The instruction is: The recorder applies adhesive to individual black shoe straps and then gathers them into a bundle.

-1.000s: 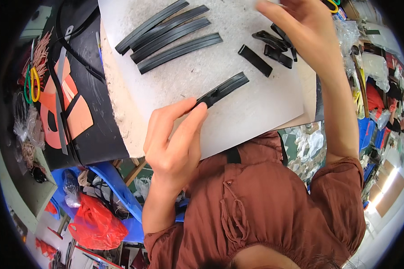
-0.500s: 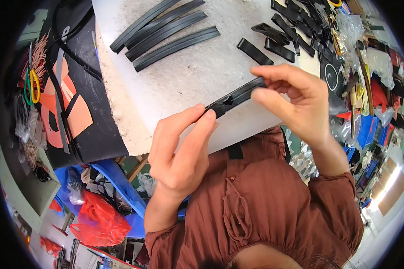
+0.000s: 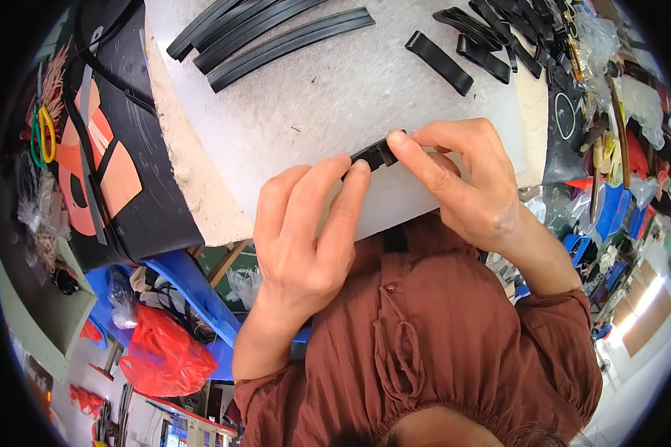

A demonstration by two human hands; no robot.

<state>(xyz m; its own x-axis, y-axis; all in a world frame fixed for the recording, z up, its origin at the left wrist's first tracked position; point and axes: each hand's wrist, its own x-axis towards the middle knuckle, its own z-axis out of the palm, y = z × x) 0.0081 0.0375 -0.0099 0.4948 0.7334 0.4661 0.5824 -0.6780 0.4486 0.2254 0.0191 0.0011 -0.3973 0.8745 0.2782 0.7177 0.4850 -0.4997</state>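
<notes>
A short black strip (image 3: 376,155), leather-like, is held over the near part of a pale board (image 3: 291,112). Its left end is pinched between the thumb and fingers of my left hand (image 3: 302,231). At the other end, my right hand (image 3: 473,182) grips it, with the thumb pressed on top. The strip looks doubled over on itself, though my fingers cover both ends. Beyond my hands, several long flat black strips (image 3: 291,46) lie side by side at the far left of the board. A flattened black loop (image 3: 440,63) rests at the far right.
More black loops (image 3: 484,58) are heaped at the far right. On the left, a dark surface holds orange-pink cut pieces (image 3: 119,182), a metal ruler (image 3: 89,67) and scissors with yellow and green handles (image 3: 47,134). A red plastic bag (image 3: 164,354) sits lower left.
My right hand has come closer to my left, and less of the black strip shows between them, its right end now under my thumb. The view has shifted slightly.
</notes>
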